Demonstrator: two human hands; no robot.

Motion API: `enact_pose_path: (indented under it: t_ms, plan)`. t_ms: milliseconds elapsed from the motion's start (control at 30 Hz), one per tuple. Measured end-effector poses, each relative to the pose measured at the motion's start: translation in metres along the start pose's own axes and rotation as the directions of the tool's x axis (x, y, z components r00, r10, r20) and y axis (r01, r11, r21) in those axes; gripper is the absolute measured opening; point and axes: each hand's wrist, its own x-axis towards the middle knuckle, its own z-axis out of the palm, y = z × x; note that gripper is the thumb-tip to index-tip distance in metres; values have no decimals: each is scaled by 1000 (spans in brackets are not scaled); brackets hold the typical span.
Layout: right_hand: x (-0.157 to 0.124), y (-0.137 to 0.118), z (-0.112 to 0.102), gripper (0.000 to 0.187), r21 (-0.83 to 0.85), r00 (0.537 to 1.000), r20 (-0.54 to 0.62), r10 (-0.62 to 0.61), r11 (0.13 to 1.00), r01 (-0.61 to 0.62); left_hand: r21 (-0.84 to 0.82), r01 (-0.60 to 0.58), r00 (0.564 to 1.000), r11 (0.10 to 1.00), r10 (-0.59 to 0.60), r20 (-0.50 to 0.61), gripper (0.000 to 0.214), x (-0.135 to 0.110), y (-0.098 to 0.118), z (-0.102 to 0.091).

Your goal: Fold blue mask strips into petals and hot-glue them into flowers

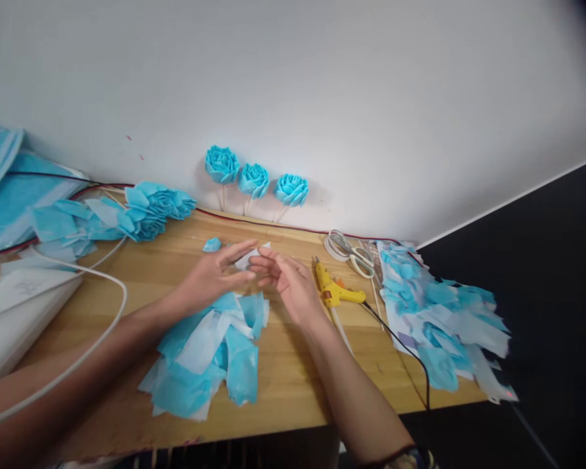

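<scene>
My left hand [215, 273] and my right hand [286, 277] meet over the middle of a wooden table [293, 384]. Between their fingertips is a small white-and-blue piece of paper [248, 258]; both hands pinch it, with the left fingers partly stretched. Just below the hands lies a pile of cut blue and white paper pieces [215, 355]. A yellow glue gun [333, 290] rests right of my right hand. Three finished blue paper roses [254, 179] on sticks lean against the wall behind.
White scissors [349, 251] lie beyond the glue gun. More blue paper scraps [434, 312] cover the table's right end. Blue folded petals [146, 212] and paper stacks sit at the left, with a white cable [102, 326] and a white box [14, 312].
</scene>
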Motion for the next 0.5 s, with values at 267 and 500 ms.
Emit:
enact_pose_path:
  t_ms: [267, 500]
  plan:
    - [-3, -13, -7, 22, -299, 919, -206, -336, 916, 268, -184, 178, 975, 967, -199, -103, 62, 1, 3, -4]
    - [2, -5, -11, 32, -368, 980, -58, -190, 917, 156, -16, 98, 991, 995, -99, -94, 55, -3, 8, 0]
